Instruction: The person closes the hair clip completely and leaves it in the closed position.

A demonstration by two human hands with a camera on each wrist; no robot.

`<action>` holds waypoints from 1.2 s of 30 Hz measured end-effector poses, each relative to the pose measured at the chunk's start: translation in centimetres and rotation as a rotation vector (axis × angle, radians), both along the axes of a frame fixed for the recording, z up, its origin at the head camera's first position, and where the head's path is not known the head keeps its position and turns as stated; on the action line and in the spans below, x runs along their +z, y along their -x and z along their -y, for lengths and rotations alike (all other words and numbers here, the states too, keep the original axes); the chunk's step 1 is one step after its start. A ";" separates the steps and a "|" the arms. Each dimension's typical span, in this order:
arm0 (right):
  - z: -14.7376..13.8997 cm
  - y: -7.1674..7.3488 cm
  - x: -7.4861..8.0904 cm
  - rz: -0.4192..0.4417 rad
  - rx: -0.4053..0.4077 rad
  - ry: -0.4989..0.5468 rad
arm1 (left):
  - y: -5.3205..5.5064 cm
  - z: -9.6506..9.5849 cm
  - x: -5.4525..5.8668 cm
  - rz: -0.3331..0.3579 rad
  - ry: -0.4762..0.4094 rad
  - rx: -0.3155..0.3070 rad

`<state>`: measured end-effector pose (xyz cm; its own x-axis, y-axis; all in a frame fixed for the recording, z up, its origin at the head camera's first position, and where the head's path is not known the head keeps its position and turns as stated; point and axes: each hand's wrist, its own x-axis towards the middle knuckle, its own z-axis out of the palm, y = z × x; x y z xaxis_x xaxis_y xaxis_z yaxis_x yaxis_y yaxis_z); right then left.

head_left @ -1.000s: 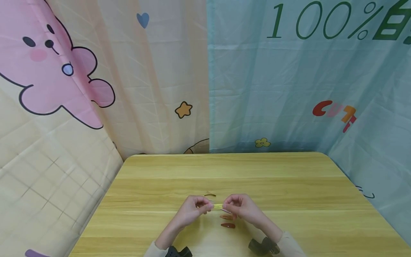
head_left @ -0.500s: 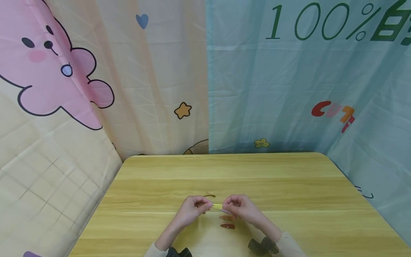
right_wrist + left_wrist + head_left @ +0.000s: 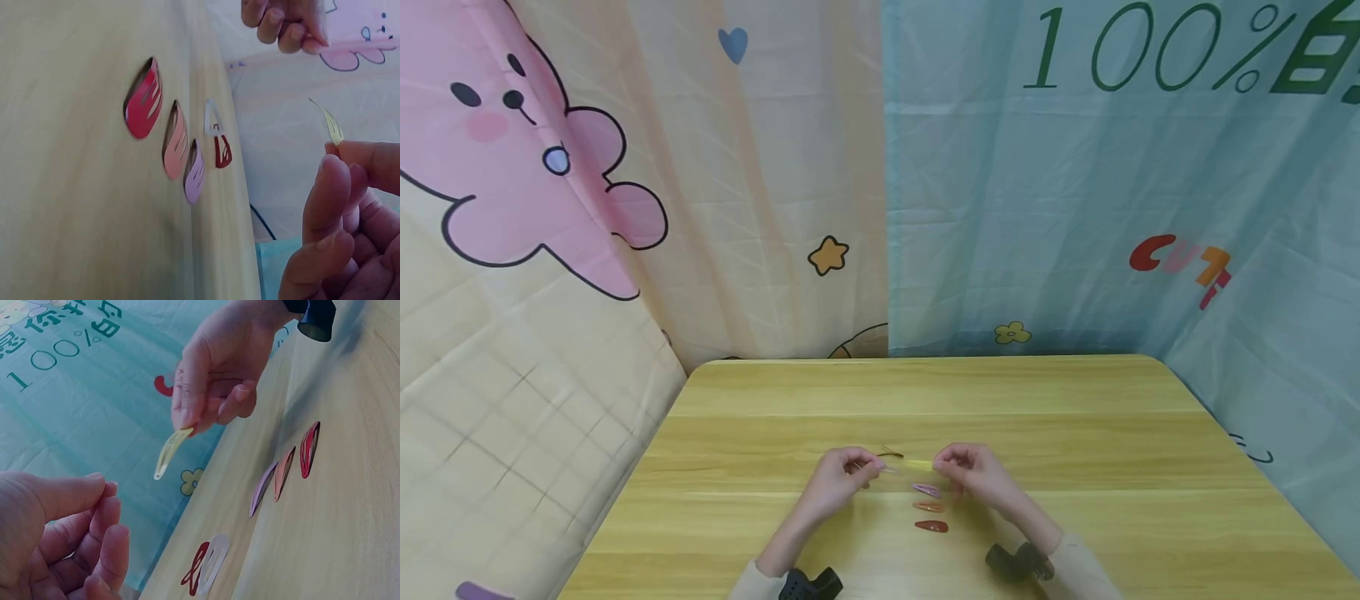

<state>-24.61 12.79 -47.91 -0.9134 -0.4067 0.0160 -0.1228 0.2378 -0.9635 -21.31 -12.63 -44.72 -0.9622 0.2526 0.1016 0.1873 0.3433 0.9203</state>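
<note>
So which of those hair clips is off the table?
The yellow snap clip, pinched in the right hand. The red clip, peach clip, lilac clip, white clip and dark red clip all lie on the table.

Left hand (image 3: 844,483) off yellow clip (image 3: 918,465), drawn back leftward; right hand (image 3: 976,473) alone now pinches it. Gap between hands wider, both slightly farther forward. Purple clip (image 3: 927,490), earlier partly covered, now fully visible
</note>
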 end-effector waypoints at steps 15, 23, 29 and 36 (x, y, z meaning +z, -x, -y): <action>-0.1 1.0 -1.5 -0.076 -0.078 -0.101 | 1.2 1.0 -1.6 0.015 -0.012 0.015; 0.0 1.2 -1.5 -0.119 -0.111 -0.193 | 0.5 0.5 0.0 0.031 -0.054 0.015; 0.0 1.3 -1.8 -0.138 -0.098 -0.243 | -0.8 0.2 2.2 0.041 -0.056 0.005; -0.2 1.5 -2.1 -0.165 -0.034 -0.285 | -0.8 0.3 2.3 0.031 -0.060 -0.012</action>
